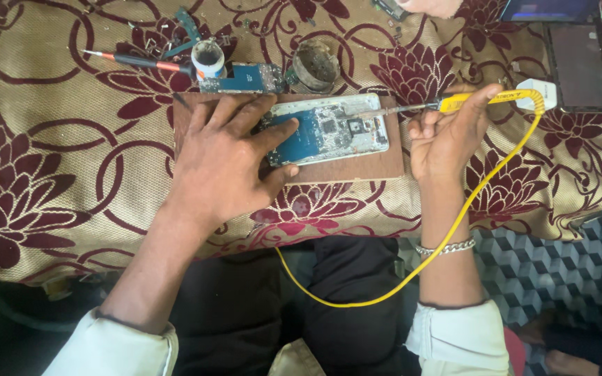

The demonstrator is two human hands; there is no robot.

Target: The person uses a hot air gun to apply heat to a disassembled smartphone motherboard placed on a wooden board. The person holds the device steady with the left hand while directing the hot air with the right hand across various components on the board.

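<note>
Two hands are working: the right hand is gripping a yellow soldering iron, tip pointing leftward at the opened phone; the left hand, fingers spread, is pinning it.

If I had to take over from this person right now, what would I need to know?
Left hand: pressed flat on the opened phone, holding it on the wooden board.
Right hand: grips the yellow soldering iron; its tip is over the phone's right part, contact unclear. Its yellow cord loops down past the wrist.
Nearby: a red-handled screwdriver, a small white jar, a round tin, a spare circuit board.
Done: the phone's back is off, circuit exposed.
Left: soldering and closing up, it seems.
</note>
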